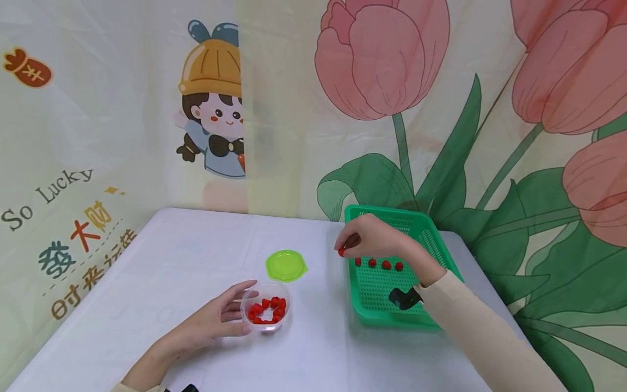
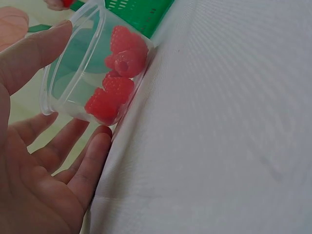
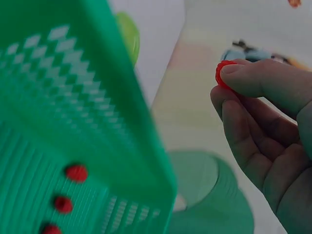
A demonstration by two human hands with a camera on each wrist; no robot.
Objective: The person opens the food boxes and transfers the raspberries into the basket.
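Closest to my head camera, the left grip (image 1: 215,318) is the person's bare left hand, curved partly closed, with thumb and fingers set around a clear, round, thin-walled plastic cup (image 1: 266,290). That cup stands upright on the white cloth-covered tabletop (image 1: 210,256), and I can see a loose ring of bumpy red raspberries (image 1: 257,309) in its bottom (the left wrist view shows them through the wall). To its right, well apart, I have a green rectangular plastic basket (image 1: 377,296) with perforated sides, reaching away from me; a cream sleeve (image 1: 470,321) crosses over it, with a black mount (image 1: 404,298) at the cuff. A little farther out, beyond the cup, a lime-green round plastic lid (image 1: 286,265) with a small tab lies flat. About level with it, inside the basket, sits a row of four red raspberries (image 1: 386,265). Just past those, the right grip (image 1: 374,237) is nearly closed, thumb and finger pinching a single red raspberry (image 1: 341,252) beside the basket's left rim (my right wrist view shows it clear of the plastic). Behind everything hangs a pale backdrop (image 1: 284,109) printed with pink tulips and a cartoon figure.
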